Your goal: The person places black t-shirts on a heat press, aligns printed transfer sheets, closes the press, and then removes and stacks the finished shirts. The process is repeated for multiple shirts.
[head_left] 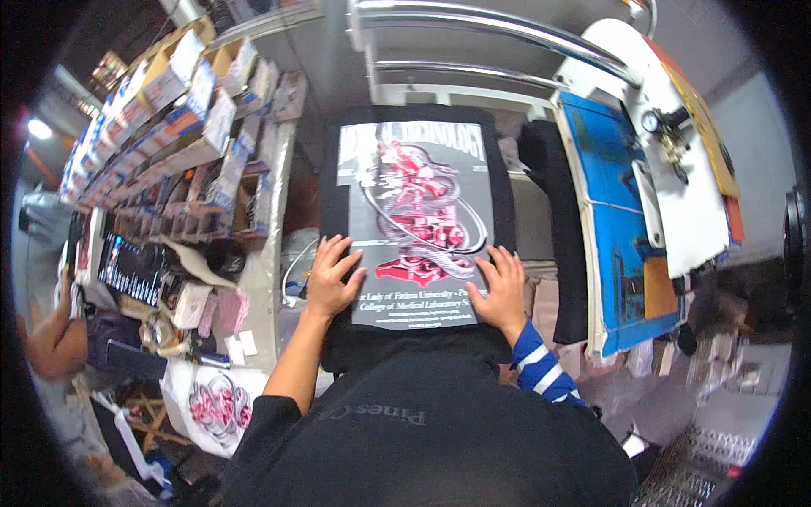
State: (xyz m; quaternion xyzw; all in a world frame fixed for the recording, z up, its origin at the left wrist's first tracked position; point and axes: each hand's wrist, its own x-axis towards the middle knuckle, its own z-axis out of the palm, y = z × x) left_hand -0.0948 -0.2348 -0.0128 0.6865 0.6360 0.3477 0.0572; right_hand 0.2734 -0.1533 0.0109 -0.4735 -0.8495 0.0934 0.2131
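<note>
A black garment (498,186) lies flat in front of me, and on it rests a large printed sheet (414,220) with a red, white and grey design and lettering. My left hand (334,277) lies on the sheet's lower left edge, fingers spread. Opposite it, my right hand (498,287) rests open on the lower right edge, thumb on the sheet. A blue, white-striped sleeve shows on my right forearm.
Stacked boxes (182,101) and a dark screen (127,266) are at left. A person's arm (59,338) shows at far left. Right stand a blue board (600,144) and white machine part with gauge (650,122). Metal bars (498,25) cross above. A printed piece (211,401) lies lower left.
</note>
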